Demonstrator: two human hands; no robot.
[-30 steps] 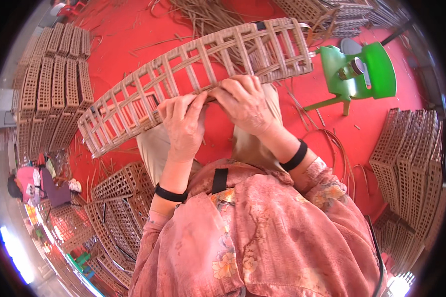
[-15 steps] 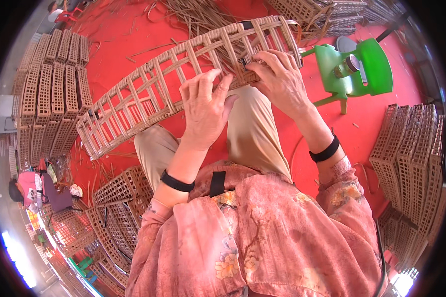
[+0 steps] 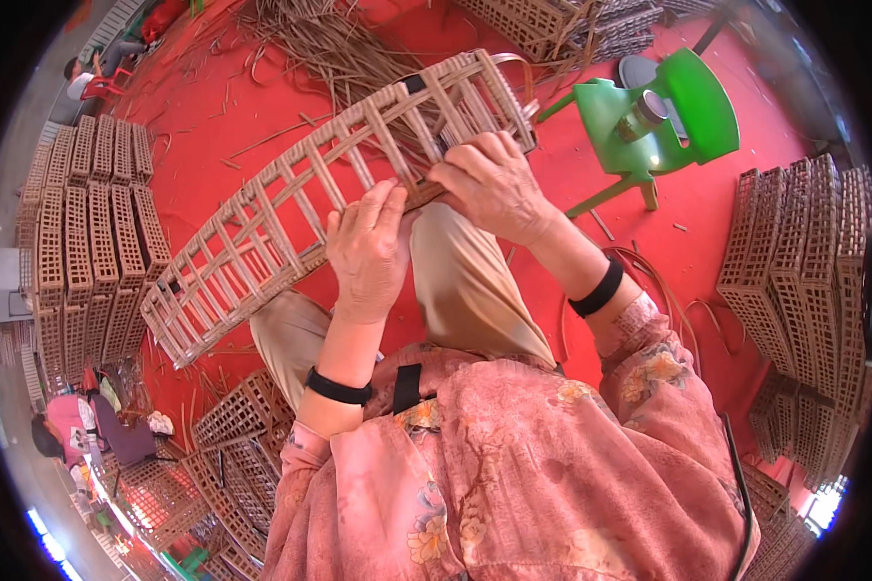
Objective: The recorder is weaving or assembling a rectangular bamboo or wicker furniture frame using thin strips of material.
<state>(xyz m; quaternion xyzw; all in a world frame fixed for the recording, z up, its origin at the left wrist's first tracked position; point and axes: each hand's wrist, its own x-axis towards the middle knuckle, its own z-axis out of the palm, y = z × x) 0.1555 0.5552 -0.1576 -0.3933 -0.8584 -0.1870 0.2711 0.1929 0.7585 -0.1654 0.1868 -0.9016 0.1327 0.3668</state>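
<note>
A long woven rattan basket [image 3: 322, 136] with an open lattice lies slantwise across my knees, its far right end higher in the view. My left hand [image 3: 368, 257] is at its near rim, right of the middle, with fingers bent together over the edge. Just to the right, my right hand [image 3: 494, 189] has its fingers curled over the same rim, close to the basket's right end. The fingertips of both hands are partly hidden, so any thin strand between them cannot be made out. A loose strip [image 3: 523, 66] arcs out from the basket's far right corner.
Loose rattan strips [image 3: 334, 48] lie heaped on the red floor beyond the basket. To the right stands a green plastic chair [image 3: 654, 121] with a jar [image 3: 641, 114] on its seat. Stacked lattice baskets rise at left [image 3: 87, 242] and right [image 3: 794, 261]. Another person [image 3: 66, 426] is at far left.
My left hand's fingers, spread above the rim before, now bend together over it. The right hand's fingers have curled closer at the edge. Hands, basket and surroundings sit farther left in view.
</note>
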